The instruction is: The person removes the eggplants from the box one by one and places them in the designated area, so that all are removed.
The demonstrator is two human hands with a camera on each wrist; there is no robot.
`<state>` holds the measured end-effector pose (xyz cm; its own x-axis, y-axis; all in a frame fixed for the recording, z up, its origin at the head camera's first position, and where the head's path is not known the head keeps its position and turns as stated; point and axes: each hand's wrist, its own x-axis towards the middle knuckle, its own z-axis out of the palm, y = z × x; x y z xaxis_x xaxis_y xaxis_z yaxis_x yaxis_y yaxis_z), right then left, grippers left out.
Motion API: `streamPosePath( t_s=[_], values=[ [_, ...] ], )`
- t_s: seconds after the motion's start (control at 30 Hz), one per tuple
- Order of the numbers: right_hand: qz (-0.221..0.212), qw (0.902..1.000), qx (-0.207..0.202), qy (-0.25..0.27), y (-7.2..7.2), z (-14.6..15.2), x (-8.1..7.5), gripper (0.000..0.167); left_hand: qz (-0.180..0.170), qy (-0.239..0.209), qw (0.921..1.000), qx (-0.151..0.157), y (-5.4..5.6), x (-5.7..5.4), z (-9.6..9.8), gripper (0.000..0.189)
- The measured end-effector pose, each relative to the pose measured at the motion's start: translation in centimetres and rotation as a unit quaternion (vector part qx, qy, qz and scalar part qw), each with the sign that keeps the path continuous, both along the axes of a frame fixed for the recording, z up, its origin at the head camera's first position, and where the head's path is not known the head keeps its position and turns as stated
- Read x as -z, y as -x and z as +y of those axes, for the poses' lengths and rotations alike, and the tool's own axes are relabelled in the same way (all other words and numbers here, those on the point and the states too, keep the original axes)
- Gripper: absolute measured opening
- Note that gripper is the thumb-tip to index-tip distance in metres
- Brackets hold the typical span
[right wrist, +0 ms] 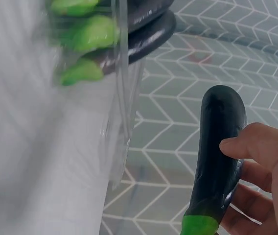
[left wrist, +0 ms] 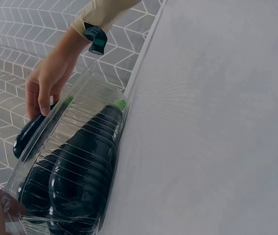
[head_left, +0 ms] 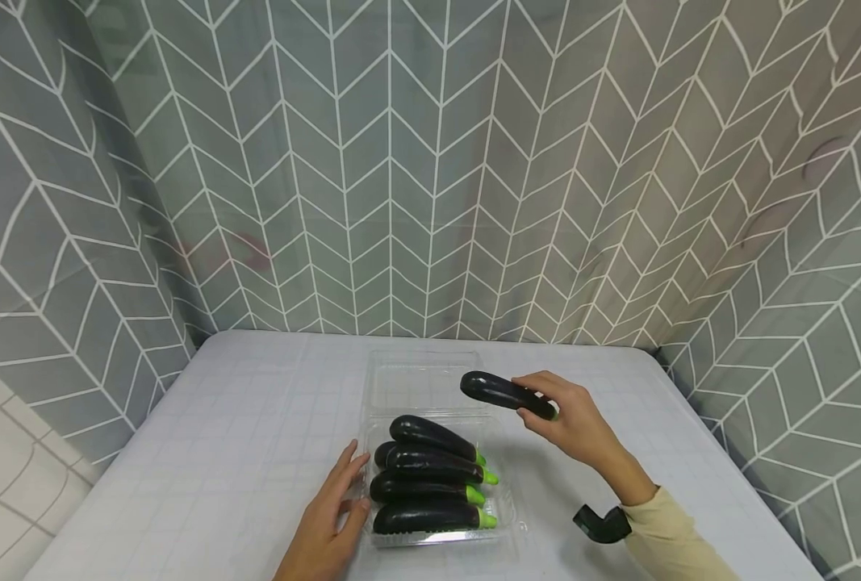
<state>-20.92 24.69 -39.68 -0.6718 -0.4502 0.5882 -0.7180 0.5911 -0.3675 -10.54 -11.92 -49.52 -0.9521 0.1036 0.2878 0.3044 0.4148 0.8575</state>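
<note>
My right hand (head_left: 577, 418) grips glossy black elongated eggplant (head_left: 497, 389), axis 10-to-4 o'clock.
Clear plastic clamshell (head_left: 433, 538): 8 o'clock of grip; left hand (head_left: 331, 512) nearer, relaxed.

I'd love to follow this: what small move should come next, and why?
Perhaps lower the held eggplant into the box: the right hand holds it aloft, green end pointing much as on the boxed eggplants, and the lid is open.
</note>
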Motion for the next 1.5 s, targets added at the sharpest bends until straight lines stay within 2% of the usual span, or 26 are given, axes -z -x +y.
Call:
streamPosePath(
  t_s=[0.23, 0.77, 0.97, 1.13, 1.3, 1.5],
  values=[
    [-0.015, 0.999, 0.037, -0.02, 1.1, 1.1, -0.1, 0.041, 0.018, 0.007, 0.9998, 0.006, -0.1, -0.1, -0.1, 0.057],
    [-0.032, 0.9943, 0.091, -0.044, 4.7, 3.1, 0.6, 0.038, 0.051, 0.002, 0.9985, 0.017, 0.1, 0.0, 0.0, 0.057],
    [-0.061, 0.9914, 0.104, -0.05, 6.0, 3.4, 1.0, 0.037, 0.06, 0.006, 0.998, 0.016, 0.1, 0.0, -0.1, 0.058],
    [-0.079, 0.9876, 0.125, -0.054, 7.1, 4.1, 1.6, 0.037, 0.058, 0.01, 0.9982, 0.013, 0.2, 0.0, -0.2, 0.058],
    [-0.079, 0.9862, 0.135, -0.055, 8.1, 5.0, 2.5, 0.037, 0.067, 0.009, 0.9976, 0.014, 0.3, 0.3, -0.3, 0.058],
    [-0.092, 0.9828, 0.147, -0.064, 8.5, 5.6, 3.1, 0.038, 0.082, 0.008, 0.9964, 0.02, 0.3, 0.4, -0.3, 0.058]
  ],
)
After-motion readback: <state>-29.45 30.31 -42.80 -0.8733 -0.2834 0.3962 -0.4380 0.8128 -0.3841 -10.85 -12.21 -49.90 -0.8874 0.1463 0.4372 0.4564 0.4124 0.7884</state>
